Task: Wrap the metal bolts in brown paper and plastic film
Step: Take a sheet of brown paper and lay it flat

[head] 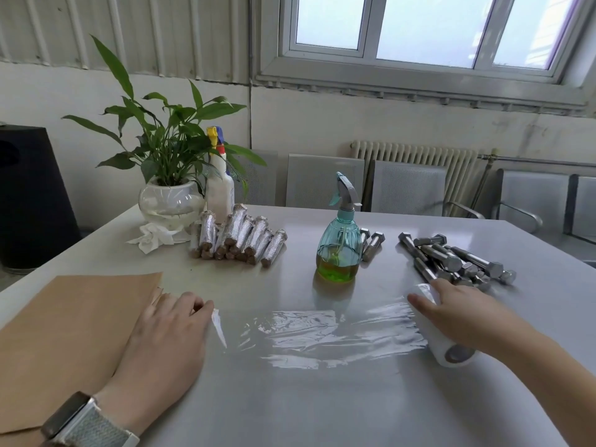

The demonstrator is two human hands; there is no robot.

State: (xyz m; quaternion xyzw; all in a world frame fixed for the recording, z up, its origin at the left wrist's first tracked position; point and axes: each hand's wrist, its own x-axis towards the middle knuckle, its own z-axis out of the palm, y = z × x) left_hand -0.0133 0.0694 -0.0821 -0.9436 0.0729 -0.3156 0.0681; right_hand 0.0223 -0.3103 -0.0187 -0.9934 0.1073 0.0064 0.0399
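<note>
Film end (216, 321) is pinned by L hand (167, 330), fingers curled. Film roll (442, 337) is gripped by R hand (451, 312) beside bolts (458, 259).

The left hand (167, 337) lies palm down near the desk's (290, 408) left front, its fingers (196, 306) curled at the tips and pinching something thin against the surface; a watch band circles that wrist. The right hand (451, 312) reaches in from the right front corner, palm down, fingers draped over a roll, forearm bare.
</note>
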